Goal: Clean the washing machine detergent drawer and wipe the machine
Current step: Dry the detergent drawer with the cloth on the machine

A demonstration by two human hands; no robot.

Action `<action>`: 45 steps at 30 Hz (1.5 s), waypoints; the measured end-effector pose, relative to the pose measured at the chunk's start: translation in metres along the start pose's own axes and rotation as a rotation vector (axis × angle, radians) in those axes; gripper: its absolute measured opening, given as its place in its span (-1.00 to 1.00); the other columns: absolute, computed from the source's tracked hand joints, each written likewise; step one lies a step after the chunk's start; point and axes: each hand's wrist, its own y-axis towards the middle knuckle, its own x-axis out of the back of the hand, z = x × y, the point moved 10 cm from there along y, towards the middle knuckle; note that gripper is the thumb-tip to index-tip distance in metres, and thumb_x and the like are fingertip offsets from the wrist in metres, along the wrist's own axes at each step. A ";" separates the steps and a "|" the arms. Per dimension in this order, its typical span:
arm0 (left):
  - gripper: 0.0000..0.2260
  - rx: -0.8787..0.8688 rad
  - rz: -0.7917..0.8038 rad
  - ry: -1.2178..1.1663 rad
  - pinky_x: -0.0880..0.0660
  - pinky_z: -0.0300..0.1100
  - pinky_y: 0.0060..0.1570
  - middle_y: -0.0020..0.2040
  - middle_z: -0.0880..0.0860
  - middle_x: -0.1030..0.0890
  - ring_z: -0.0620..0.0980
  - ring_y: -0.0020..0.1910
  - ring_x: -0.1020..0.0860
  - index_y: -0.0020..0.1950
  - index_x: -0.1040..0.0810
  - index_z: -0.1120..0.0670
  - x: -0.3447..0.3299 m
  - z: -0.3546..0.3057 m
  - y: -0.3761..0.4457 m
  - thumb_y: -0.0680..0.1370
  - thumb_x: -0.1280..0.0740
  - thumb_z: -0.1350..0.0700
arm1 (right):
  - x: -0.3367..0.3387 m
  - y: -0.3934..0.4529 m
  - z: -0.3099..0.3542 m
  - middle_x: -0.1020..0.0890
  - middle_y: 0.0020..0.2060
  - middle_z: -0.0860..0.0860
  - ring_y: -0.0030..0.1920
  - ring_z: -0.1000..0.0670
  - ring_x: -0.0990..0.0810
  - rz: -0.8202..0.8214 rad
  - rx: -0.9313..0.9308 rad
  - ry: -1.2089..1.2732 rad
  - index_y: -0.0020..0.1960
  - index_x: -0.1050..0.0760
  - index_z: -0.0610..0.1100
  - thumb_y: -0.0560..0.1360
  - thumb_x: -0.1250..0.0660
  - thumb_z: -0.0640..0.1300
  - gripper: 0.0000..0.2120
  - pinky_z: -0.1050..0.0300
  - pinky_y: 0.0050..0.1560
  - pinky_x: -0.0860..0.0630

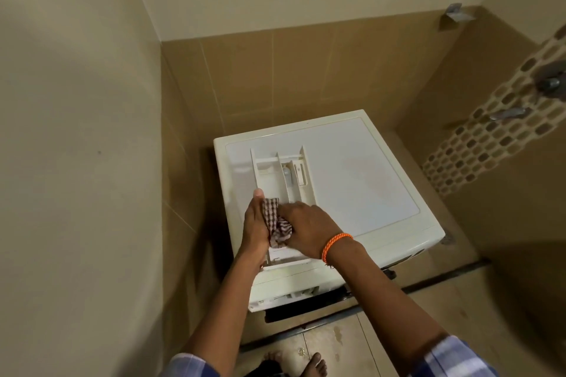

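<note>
1. Left hand [255, 225]: fingers curled at the left side of one checked woven cloth [276, 223], thumb extended along the drawer edge.
2. Right hand [306, 228]: presses on the bunched cloth; fingers hidden, grasp unclear. One orange braided wristband [333, 244].
3. One white plastic detergent drawer [283, 174], compartmented, lies atop the smooth cream washing machine [361, 174].

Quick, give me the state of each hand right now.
Left hand: holding the checked cloth against the detergent drawer.
Right hand: fingers curled on the same cloth, pressing it into the drawer.
</note>
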 end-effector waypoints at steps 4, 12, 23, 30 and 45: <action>-0.55 0.080 0.048 -0.198 -0.60 -0.20 -0.35 -0.32 0.09 -0.52 -0.04 -0.40 -0.61 -0.22 -0.53 0.11 -0.004 0.000 0.004 0.67 -0.24 -0.20 | 0.006 0.011 0.009 -0.67 -0.03 0.00 0.00 -0.11 -0.58 -0.035 0.047 -0.202 0.11 -0.50 -0.06 0.62 -0.15 0.23 -0.62 -0.01 -0.05 -0.31; -0.55 -0.099 -0.063 0.175 -0.40 -0.13 0.27 0.43 0.09 -0.55 0.02 0.36 -0.50 0.58 -0.41 0.13 0.006 -0.011 -0.006 0.80 0.01 -0.06 | 0.038 0.047 0.015 -0.70 0.05 -0.03 0.16 -0.19 -0.54 -0.251 -0.013 -0.508 0.19 -0.56 -0.07 0.55 -0.35 -0.07 -0.77 -0.12 0.06 -0.44; -0.52 -0.092 -0.030 0.134 -0.61 -0.18 -0.09 -0.05 0.11 -0.64 0.02 -0.05 -0.65 0.16 -0.57 0.09 0.012 -0.018 0.004 0.74 -0.06 -0.25 | -0.010 0.017 -0.002 -0.46 -0.31 0.09 -0.03 -0.03 -0.39 0.036 -0.118 0.075 -0.09 -0.49 0.04 0.51 -0.07 0.08 -0.76 -0.06 0.04 -0.17; -0.33 -0.150 -0.176 0.162 -0.23 0.16 0.64 0.66 0.06 -0.34 0.12 0.64 -0.30 0.70 -0.25 0.01 0.034 -0.033 0.002 0.69 -0.03 -0.35 | 0.024 -0.013 -0.044 -0.66 -0.38 0.12 -0.33 0.23 -0.62 -0.328 -0.483 1.206 -0.07 -0.56 -0.25 0.71 -0.19 -0.26 -0.76 0.32 -0.26 -0.51; -0.43 -0.242 -0.192 0.167 -0.48 -0.04 0.29 0.33 -0.10 -0.54 -0.02 0.33 -0.53 0.60 -0.39 -0.06 0.050 -0.047 0.003 0.69 -0.07 -0.33 | -0.004 -0.007 -0.027 -0.49 0.01 -0.03 0.03 -0.12 -0.48 -0.259 -0.154 -0.237 0.14 -0.61 -0.01 0.50 -0.30 0.00 -0.75 -0.01 -0.10 -0.46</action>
